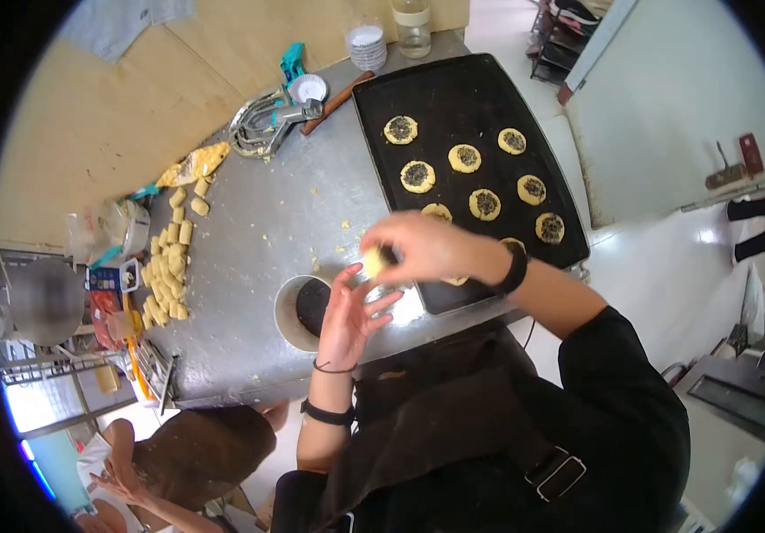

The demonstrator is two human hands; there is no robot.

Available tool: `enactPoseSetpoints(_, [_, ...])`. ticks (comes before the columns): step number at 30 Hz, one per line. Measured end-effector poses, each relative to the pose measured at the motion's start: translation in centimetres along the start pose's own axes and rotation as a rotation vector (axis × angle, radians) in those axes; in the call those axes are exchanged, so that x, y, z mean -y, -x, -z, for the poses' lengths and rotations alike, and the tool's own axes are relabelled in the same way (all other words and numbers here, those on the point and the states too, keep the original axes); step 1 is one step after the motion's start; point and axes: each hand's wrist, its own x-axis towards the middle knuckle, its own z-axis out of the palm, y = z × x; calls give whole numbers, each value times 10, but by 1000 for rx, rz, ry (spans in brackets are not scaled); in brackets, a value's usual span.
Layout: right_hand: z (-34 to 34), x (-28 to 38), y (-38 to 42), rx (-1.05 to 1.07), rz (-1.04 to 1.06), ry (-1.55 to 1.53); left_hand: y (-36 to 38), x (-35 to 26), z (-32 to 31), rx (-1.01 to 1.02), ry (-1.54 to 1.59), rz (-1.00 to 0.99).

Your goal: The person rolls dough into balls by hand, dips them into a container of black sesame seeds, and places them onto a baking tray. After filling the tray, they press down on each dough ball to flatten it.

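My right hand point(422, 244) is closed on a piece of yellow cookie dough point(374, 263) with a dark seed topping, blurred by motion. Just below it, my left hand point(345, 322) is palm up with fingers spread, its fingertips right by the dough. Beside that hand stands a round pale container point(286, 313) with dark seeds point(313, 304) inside. A black baking tray point(436, 89) holds several round seed-topped cookies point(464, 159) in loose rows. My right forearm hides part of its near edge and some of the cookies there.
Cut dough pieces point(167, 271) are heaped on the left of the steel table point(240, 231). A mixer beater point(262, 129), a wooden stick point(336, 104), paper cups point(366, 46) and a jar point(413, 28) sit along the back. At lower left is another person point(196, 453).
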Motion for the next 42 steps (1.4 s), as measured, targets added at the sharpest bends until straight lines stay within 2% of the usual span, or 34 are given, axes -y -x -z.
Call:
enactPoseSetpoints(1, [19, -22, -5, -76, -30, -2, -5, 7, -5, -34, -41, 0])
enactPoseSetpoints(3, [67, -74, -21, -244, 1, 200, -6, 20, -11, -104, -135, -2])
enactPoseSetpoints(5, [111, -131, -36, -364, -79, 503, -3, 32, -7, -157, -151, 81])
enactPoseSetpoints(8, [150, -217, -58, -366, -217, 725, 10, 48, 0, -318, -147, 120])
enactPoseSetpoints(11, [153, -283, -72, -312, -281, 855, 22, 54, -3, -454, -111, 92])
enactPoseSetpoints(12, [152, -285, -77, -232, -346, 865, 27, 56, -2, -487, -99, 85])
enactPoseSetpoints(16, [157, -276, -76, -171, -465, 903, 34, 63, -7, -623, -82, 87])
enactPoseSetpoints(19, [147, -311, -89, -396, -322, 859, 32, 68, -11, -651, -58, 116])
enactPoseSetpoints(21, [141, -325, -100, -380, -232, 875, 30, 69, -12, -637, -21, 134])
enactPoseSetpoints(24, [129, -359, -100, -389, -240, 932, 29, 67, -18, -645, -55, 140])
enactPoseSetpoints(25, [127, -357, -98, -355, -294, 970, 28, 64, -18, -639, -74, 140])
enactPoseSetpoints(29, [127, -351, -96, -329, -259, 966, 33, 60, -16, -639, -45, 123])
enactPoseSetpoints(31, [138, -351, -95, -342, -272, 799, 36, 46, -17, -657, -98, 55])
enactPoseSetpoints(33, [155, -344, -87, -331, -429, 679, 45, 28, -16, -694, -156, -25])
enactPoseSetpoints(34, [164, -353, -82, -289, -580, 600, 51, 16, -10, -719, -190, -78])
enactPoseSetpoints(35, [169, -380, -72, -307, -602, 583, 60, 5, -5, -746, -220, -122])
enactPoseSetpoints(39, [183, -388, -63, -254, -598, 476, 79, -39, 30, -886, -290, -258])
enactPoseSetpoints(42, [181, -384, -65, -264, -590, 494, 78, -77, 61, -909, -386, -285])
